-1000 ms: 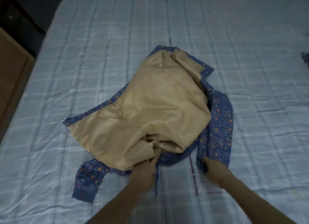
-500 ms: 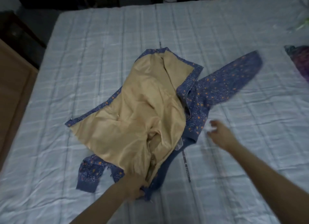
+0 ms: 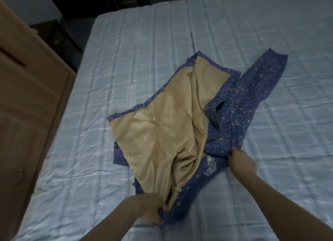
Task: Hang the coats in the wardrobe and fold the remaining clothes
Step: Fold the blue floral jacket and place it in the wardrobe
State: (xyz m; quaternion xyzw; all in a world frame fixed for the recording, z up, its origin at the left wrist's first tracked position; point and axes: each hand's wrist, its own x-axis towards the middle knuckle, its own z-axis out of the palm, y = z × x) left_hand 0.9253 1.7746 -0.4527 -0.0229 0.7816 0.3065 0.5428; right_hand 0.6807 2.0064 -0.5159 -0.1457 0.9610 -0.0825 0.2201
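A blue floral jacket (image 3: 239, 103) with a tan lining (image 3: 167, 132) lies spread on the bed, lining facing up. One sleeve stretches out toward the upper right. My left hand (image 3: 153, 212) grips the jacket's near edge at the bottom. Farther right, my right hand (image 3: 241, 161) pinches the blue fabric where the sleeve meets the body. A small white label shows near that hand.
The bed (image 3: 135, 60) is covered with a pale blue checked quilt. A wooden cabinet (image 3: 27, 105) stands along the left side. Dark furniture (image 3: 59, 37) sits beyond the bed's far left corner.
The sleeve that was flung out to the right now lies flat. My right hand went from open in the air to gripping the jacket. The view shifted left.
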